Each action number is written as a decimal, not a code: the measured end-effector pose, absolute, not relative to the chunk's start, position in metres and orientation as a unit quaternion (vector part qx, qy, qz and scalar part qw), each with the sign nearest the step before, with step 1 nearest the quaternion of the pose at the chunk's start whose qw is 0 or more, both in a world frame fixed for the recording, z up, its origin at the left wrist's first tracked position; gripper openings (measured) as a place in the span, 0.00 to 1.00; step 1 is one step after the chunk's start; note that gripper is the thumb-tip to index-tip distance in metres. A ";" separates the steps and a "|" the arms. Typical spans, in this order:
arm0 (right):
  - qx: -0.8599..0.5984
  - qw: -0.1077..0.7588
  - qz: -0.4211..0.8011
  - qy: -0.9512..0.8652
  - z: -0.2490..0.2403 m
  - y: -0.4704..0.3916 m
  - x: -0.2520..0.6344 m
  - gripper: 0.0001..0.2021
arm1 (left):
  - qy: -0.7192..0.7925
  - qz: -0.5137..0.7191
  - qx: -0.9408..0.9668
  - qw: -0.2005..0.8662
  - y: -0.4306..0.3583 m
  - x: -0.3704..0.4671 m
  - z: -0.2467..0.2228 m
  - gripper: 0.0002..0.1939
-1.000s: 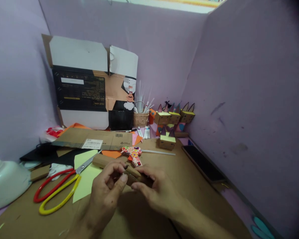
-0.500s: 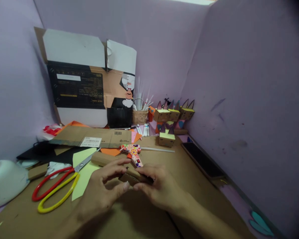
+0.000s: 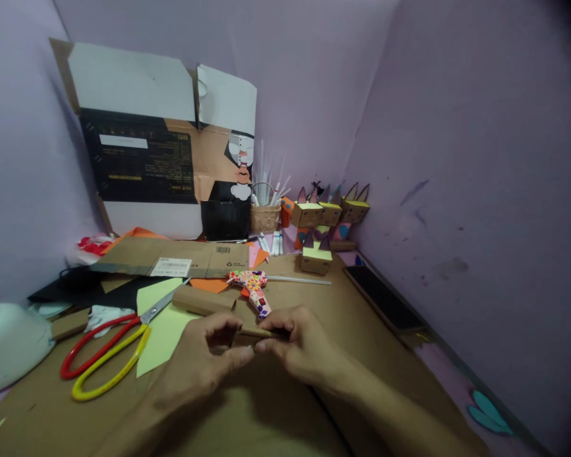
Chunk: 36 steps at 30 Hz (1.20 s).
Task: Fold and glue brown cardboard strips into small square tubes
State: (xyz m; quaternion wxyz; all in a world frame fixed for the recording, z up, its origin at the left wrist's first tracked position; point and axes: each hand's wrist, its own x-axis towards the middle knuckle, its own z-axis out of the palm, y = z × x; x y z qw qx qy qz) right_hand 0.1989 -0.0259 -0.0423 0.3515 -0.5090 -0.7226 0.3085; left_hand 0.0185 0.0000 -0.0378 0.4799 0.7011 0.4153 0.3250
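A small folded piece of brown cardboard [image 3: 257, 332] is held just above the table, between both hands. My left hand [image 3: 202, 355] curls around its left end, thumb below and fingers above. My right hand [image 3: 297, 343] pinches its right end between thumb and fingers. Right behind the hands lies a glue gun with a colourful pattern [image 3: 254, 292], a clear glue stick [image 3: 299, 280] reaching right from it. A rolled cardboard piece [image 3: 202, 301] rests behind my left hand. The scissors [image 3: 109, 355] with red and yellow handles lie open on the left, partly over light green paper [image 3: 164, 330].
Flattened cardboard [image 3: 204, 257] lies behind, below a tall unfolded box [image 3: 137, 152]. A basket of glue sticks [image 3: 265, 219] and small eared cardboard boxes [image 3: 316, 257] stand at the back. A phone [image 3: 383, 298] is at right, a white bowl [image 3: 12, 349] at left.
The cardboard piece has tilted in my hands, showing now mostly a thin edge. My left hand's fingers have curled in more. The whole view has shifted slightly.
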 end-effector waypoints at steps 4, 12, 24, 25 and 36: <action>-0.499 0.318 0.265 -0.761 -0.040 -0.031 0.193 0.05 | 0.427 0.320 0.773 0.344 -0.009 0.028 -0.042 0.12; -0.514 0.262 0.322 -0.751 -0.037 -0.025 0.207 0.05 | 0.422 0.358 0.763 0.334 -0.005 0.016 -0.044 0.14; -0.524 0.389 0.456 -0.605 -0.035 -0.007 0.236 0.03 | 0.505 0.423 0.614 0.435 0.013 -0.010 -0.040 0.13; -0.531 0.423 0.454 -0.577 -0.033 -0.005 0.241 0.02 | 0.514 0.447 0.578 0.449 0.015 -0.014 -0.038 0.12; -0.363 0.557 0.618 -0.420 -0.043 -0.023 0.203 0.21 | 0.480 0.476 0.426 0.601 0.002 0.021 -0.055 0.13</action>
